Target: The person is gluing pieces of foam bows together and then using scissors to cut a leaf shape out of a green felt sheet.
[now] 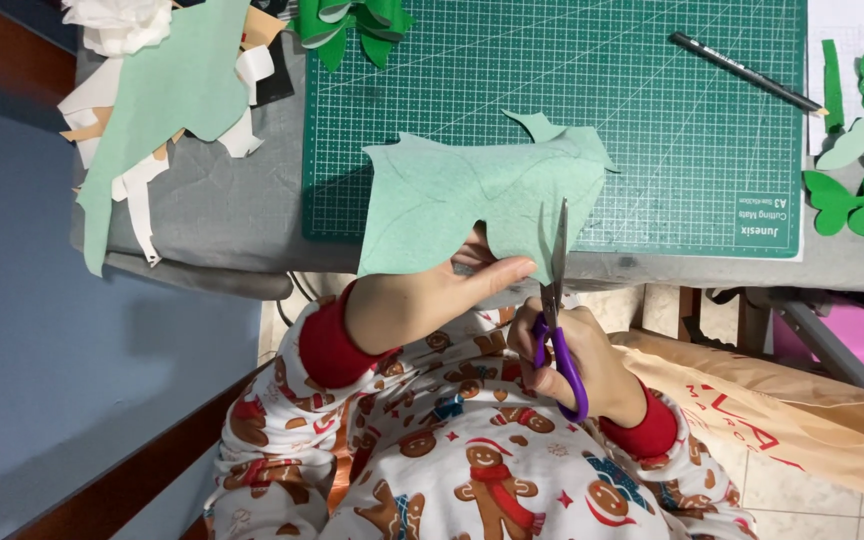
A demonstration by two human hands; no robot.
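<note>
Holding the pale green paper sheet (472, 195) by its lower edge, my left hand (452, 290) has its fingers pinched on it above the cutting mat (652, 110) on the desk (222, 200). My right hand (572, 360) grips purple-handled scissors (557, 300), blades biting into the sheet's wavy, already trimmed edge.

home craft table, cutting mat (652, 110), paper scraps (152, 110)

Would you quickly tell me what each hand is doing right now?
Left hand: closed on the pale green paper sheet.
Right hand: closed on the purple-handled scissors, cutting that sheet.
</note>
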